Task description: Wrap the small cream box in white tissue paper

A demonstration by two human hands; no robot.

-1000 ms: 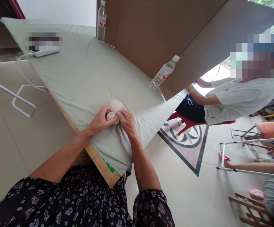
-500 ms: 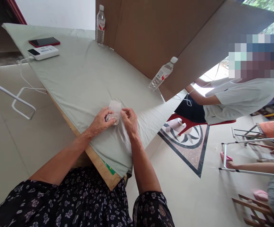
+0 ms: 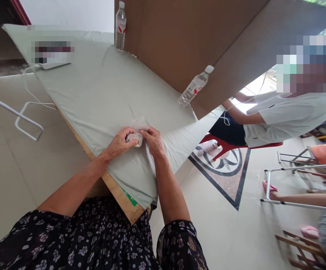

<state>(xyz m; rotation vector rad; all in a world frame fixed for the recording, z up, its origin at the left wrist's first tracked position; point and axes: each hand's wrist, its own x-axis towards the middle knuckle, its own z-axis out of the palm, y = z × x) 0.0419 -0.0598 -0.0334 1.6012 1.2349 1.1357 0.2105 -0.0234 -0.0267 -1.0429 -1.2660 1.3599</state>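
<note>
My left hand [image 3: 125, 140] is closed around a small, crumpled whitish bundle [image 3: 135, 140], its thumb across the near side. A dark spot shows by the fingers at the bundle's left end. From the bundle a thin, pale flap [image 3: 140, 124] reaches away over the table; whether it is tissue or gauze I cannot tell. Thumb and finger of my right hand [image 3: 153, 140] pinch the flap's right edge, close beside the bundle. Both hands are low over the near corner of the cloth-covered table [image 3: 95, 93].
Two clear plastic bottles, one upright [image 3: 120, 28] and one leaning in view [image 3: 196, 86], stand by a brown cardboard panel [image 3: 174, 41]. A white device [image 3: 56, 62] with a cable lies far left, partly blurred out. Another person [image 3: 286, 116] sits beyond the panel at right.
My right hand has moved left and its fingers have closed on the pale flap. The flap now lies lower and turned toward the right. My left hand keeps its hold on the bundle.
</note>
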